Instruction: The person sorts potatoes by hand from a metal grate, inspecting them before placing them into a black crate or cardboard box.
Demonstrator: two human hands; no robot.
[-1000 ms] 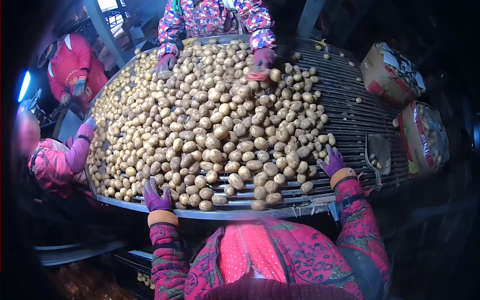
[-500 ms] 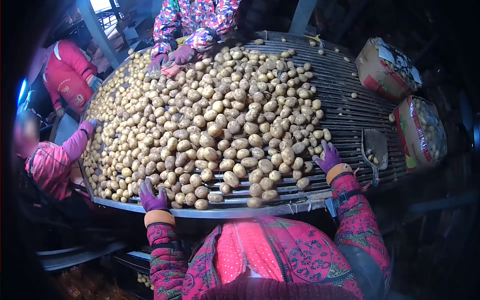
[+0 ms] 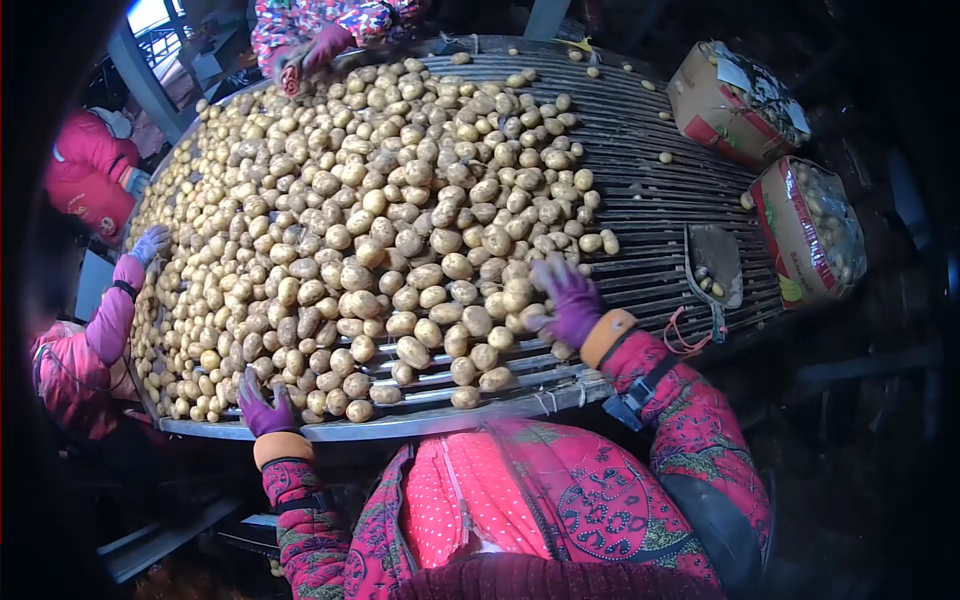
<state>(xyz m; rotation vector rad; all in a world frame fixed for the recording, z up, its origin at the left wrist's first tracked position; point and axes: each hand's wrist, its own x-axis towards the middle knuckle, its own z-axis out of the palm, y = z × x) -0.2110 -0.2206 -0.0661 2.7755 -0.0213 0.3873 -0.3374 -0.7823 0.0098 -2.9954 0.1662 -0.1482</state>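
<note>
A slatted tabletop (image 3: 650, 200) carries a broad heap of potatoes (image 3: 380, 220), with a cardboard box (image 3: 805, 230) at its right. The blurred right hand (image 3: 568, 300) lies on the heap's right edge, and I cannot tell whether its fingers grip anything. The left hand (image 3: 262, 408) rests at the near rim, fingers spread and empty.
</note>
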